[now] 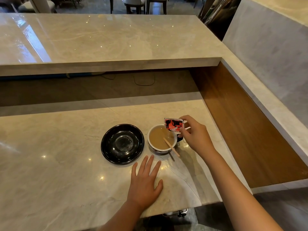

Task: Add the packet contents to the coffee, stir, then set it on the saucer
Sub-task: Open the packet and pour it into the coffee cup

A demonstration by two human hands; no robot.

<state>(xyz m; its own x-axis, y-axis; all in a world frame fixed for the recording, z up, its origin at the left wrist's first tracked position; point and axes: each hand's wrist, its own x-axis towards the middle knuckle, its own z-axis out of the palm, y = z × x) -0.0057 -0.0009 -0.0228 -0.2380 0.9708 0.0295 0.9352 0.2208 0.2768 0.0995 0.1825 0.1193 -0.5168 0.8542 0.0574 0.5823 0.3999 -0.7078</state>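
Note:
A white cup [152,145] of light brown coffee stands on the marble counter, with a wooden stir stick [171,147] leaning over its near right rim. Just left of it sits an empty black saucer [106,144]. My right hand [195,134] holds a small red and black packet [173,125] tilted over the cup's far right rim. My left hand [144,180] lies flat on the counter in front of the cup, fingers spread, holding nothing.
A raised marble ledge [108,64] runs across the back above the work surface. A wooden side panel [241,124] walls the right. The counter's front edge [175,209] is close to my arms. Cables lie in the shadowed recess under the ledge.

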